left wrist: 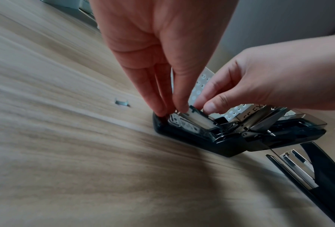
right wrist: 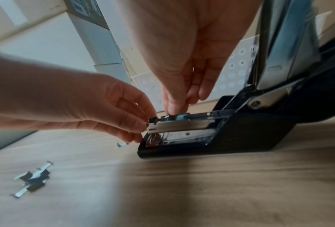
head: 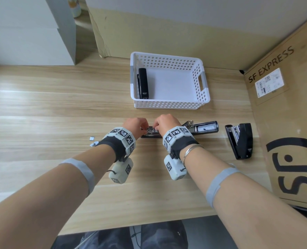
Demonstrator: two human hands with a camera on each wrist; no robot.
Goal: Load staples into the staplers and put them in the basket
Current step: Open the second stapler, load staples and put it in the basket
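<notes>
Pinching the front end of the metal staple channel [right wrist: 179,126], the left hand [head: 134,125] steadies it with curled fingertips, likely so the rail cannot shift while it is being filled. The right hand [head: 167,122] comes down from above with fingers bunched on the top of the same channel; whether a strip of staples sits under them cannot be told. Both work on the open stapler [head: 199,129], which lies flat on the wooden table [head: 59,105] with its lid folded back to the right, a pose that leaves the channel exposed and the base stable.

Left of the left wrist, loose staple pieces [head: 93,141] lie scattered within easy reach. To the right, a second black stapler [head: 239,141] rests on its side, partly open, apparently waiting its turn. On the far side, the white perforated basket [head: 202,83] holds one closed black stapler [head: 143,83] against its left wall, so one of three seems finished. A cardboard box [head: 283,108] marked SF EXPRESS stands at the right edge.
</notes>
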